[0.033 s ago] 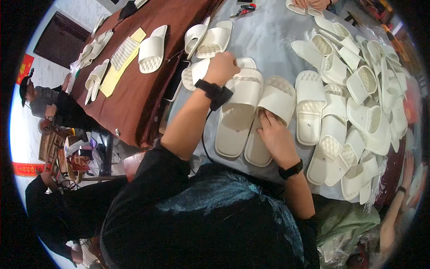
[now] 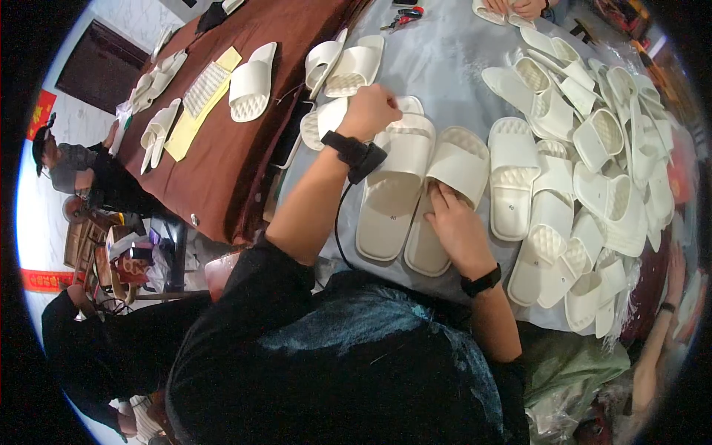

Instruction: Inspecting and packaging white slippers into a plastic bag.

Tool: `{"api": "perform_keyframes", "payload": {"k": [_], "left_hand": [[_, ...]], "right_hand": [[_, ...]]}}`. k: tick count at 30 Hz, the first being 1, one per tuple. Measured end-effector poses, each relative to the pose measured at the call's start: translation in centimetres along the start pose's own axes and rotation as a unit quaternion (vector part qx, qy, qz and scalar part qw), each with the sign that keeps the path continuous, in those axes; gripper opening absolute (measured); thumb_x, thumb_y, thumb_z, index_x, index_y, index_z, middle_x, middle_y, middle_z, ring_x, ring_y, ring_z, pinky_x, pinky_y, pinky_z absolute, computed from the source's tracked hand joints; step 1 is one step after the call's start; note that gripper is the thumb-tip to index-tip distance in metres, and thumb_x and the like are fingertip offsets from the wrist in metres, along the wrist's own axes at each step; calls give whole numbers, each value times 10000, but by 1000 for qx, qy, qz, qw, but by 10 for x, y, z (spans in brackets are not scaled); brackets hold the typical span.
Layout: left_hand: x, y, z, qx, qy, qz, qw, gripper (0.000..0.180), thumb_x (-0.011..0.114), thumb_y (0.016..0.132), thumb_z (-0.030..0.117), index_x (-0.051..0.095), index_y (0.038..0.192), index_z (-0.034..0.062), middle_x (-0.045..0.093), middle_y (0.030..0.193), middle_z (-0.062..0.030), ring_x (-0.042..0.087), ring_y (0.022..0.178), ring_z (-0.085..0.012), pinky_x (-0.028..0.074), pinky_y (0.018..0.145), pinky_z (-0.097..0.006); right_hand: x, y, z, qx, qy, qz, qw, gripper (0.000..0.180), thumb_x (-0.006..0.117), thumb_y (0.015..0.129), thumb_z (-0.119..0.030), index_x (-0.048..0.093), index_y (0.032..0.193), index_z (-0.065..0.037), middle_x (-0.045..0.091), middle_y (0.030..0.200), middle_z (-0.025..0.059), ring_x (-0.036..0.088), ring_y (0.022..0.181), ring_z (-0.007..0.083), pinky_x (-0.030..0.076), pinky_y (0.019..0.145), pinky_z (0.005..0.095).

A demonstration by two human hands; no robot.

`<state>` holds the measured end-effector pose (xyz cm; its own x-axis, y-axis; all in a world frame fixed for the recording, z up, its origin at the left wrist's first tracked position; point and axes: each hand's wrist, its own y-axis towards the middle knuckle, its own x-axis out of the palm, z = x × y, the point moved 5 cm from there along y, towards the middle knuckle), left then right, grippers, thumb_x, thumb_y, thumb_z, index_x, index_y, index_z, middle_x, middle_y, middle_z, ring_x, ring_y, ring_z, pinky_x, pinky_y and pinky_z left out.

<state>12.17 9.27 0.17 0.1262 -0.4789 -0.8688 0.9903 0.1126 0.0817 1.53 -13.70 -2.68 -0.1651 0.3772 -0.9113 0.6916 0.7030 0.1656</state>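
Observation:
Two cream slippers lie side by side before me, toes pointing away. The left slipper point(image 2: 387, 211) rests flat, its strap facing up. My right hand point(image 2: 458, 226) is closed on the right slipper point(image 2: 461, 167), fingers bunched at the strap opening and tips hidden beneath its edge. Above the left slipper's toe, my left hand point(image 2: 371, 111) has its fingers curled together; whatever they pinch, if anything, is hidden. Partly behind that hand lie a white slipper point(image 2: 324, 122) and another slipper end point(image 2: 410, 104).
A heap of cream slippers point(image 2: 615, 185) covers the table's right side. Red-handled pliers point(image 2: 406, 16) lie at the far edge. On the brown cloth point(image 2: 215, 163) at left are more slippers and a yellow sheet point(image 2: 200, 96). Other people's hands point(image 2: 519, 7) show at the far side.
My left hand's fingers have shifted very slightly to the right. My right hand and the slippers stay where they were.

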Motion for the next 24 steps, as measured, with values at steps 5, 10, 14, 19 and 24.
{"api": "perform_keyframes", "payload": {"k": [5,10,14,19,24], "left_hand": [[12,13,18,-17,-271,-101,957,254,702,733,160,701,872,-53,698,775,-93,643,654,-151,521,587,-291],[38,22,44,7,-231,-257,938,182,670,770,139,679,853,-22,699,762,-63,632,651,-129,486,573,-250],[58,30,42,1,-188,-301,935,119,658,772,94,665,815,-17,685,709,-61,635,643,-122,477,555,-248],[68,39,42,4,-226,-279,933,122,697,738,67,668,819,-20,680,712,-63,634,644,-121,476,542,-245],[60,40,34,-29,-323,-180,929,140,724,747,69,663,834,-21,677,754,-64,640,674,-124,502,575,-249]], "right_hand": [[-2,2,-2,-33,-9,35,999,566,673,817,-167,490,1314,32,547,1283,199,592,1093,340,505,913,416],[10,-4,6,-14,0,7,1000,538,659,843,-200,504,1311,15,571,1269,187,597,1066,350,510,888,419],[11,-3,4,31,4,-62,998,534,646,855,-207,495,1318,11,594,1208,183,612,1030,343,526,839,426],[13,-6,6,-6,6,2,1000,534,630,873,-207,474,1340,-1,614,1086,176,625,979,335,532,800,425],[2,-4,-1,5,14,-27,1000,559,646,854,-198,471,1347,-2,611,1106,180,618,1002,340,525,828,423]]}}
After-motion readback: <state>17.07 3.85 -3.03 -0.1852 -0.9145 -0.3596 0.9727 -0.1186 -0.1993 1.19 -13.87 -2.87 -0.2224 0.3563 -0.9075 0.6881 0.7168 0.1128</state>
